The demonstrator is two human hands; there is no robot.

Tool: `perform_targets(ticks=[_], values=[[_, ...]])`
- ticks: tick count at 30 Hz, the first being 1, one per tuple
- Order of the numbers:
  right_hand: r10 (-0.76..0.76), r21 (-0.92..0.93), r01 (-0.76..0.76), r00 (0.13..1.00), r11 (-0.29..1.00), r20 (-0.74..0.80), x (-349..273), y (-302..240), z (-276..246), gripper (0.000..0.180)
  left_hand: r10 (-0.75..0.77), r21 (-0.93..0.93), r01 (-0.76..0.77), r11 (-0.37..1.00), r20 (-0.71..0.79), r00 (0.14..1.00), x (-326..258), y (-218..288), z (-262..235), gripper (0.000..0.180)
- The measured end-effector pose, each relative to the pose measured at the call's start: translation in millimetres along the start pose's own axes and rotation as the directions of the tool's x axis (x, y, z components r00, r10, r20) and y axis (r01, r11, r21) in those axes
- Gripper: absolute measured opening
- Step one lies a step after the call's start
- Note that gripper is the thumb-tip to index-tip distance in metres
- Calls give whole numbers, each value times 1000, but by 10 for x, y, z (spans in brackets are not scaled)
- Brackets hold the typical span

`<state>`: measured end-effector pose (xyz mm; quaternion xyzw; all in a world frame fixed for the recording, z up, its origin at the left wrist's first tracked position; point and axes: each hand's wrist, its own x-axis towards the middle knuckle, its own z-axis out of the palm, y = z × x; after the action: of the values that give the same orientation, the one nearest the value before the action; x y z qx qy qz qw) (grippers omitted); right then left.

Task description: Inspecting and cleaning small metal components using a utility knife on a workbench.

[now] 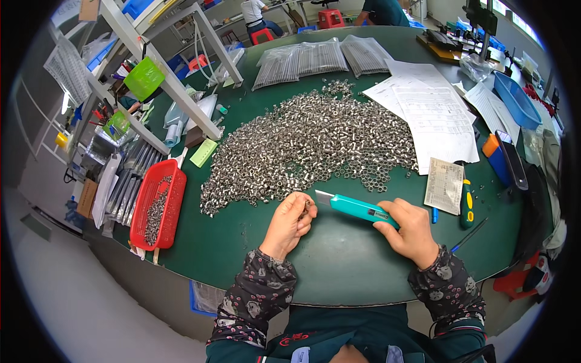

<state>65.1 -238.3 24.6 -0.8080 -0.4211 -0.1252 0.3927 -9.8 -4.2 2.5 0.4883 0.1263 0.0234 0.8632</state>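
1 teal utility knife [361, 209] is gripped in the right hand [411, 231], blade [323, 197] toward the left hand [288, 224], which pinches a small metal piece [307, 205] near the ring heap [315, 145] on the green tabletop [351, 266].

Sm. metal pc. [307, 206] btwn L fingers [295, 207], mostly hidden, details unclear.

- Bright, even light covers my left hand [289, 224] and right hand [411, 230], leaving only soft, faint shadows.
- A pale sheen lies on the green tabletop [351, 257] between my hands and nearer to me.
- Just beyond my hands, the heaped metal rings [315, 142] show many small glints.
- Far beyond my right hand, a window [524, 25] glares white.
- My hands look sharp; distant parts look softer.
- Well outside my hands, straight edges bend and the corners go black.
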Motion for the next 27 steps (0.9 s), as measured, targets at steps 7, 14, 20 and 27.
perform_targets(ticks=[7,14,20,27], values=[[52,69,-55,998,996,44,-18,24,48,25,63,19,-63,998,-29,998,10,14,-15,15],[118,152,-138,984,979,133,-20,50,67,25,108,-1,-108,994,-36,994,40,-24,-58,13],[163,191,-203,965,960,205,-39,77,80,26,114,44,-113,993,-38,993,33,-14,-35,13],[191,259,-269,938,928,290,-25,93,68,25,146,115,-146,983,8,989,26,-29,-54,11]])
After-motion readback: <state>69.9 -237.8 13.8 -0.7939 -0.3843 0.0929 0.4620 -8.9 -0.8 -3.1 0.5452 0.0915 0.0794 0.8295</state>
